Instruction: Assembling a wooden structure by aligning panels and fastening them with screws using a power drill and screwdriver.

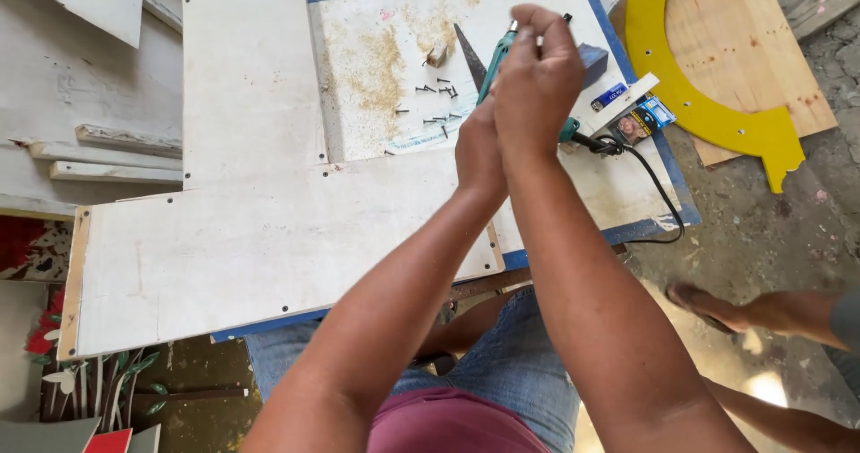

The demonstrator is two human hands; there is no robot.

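Both of my hands are raised together over a white board (pixel 269 238) that lies on the blue-edged table (pixel 654 184). My right hand (pixel 537 81) is closed around the top of a teal power drill (pixel 495 61), and my left hand (pixel 479 148) grips the tool lower down, behind the right one. The drill's black cord (pixel 658 189) trails off to the right. Several dark screws (pixel 434 103) lie scattered in sawdust just left of the hands, beside a small wood block (pixel 436 55).
A yellow curved plywood piece (pixel 708 103) lies at the right on the ground. Small boxes (pixel 640 121) sit near the cord. Wood strips (pixel 116 157) and panels are at the left. Another person's foot (pixel 708 305) is at the lower right.
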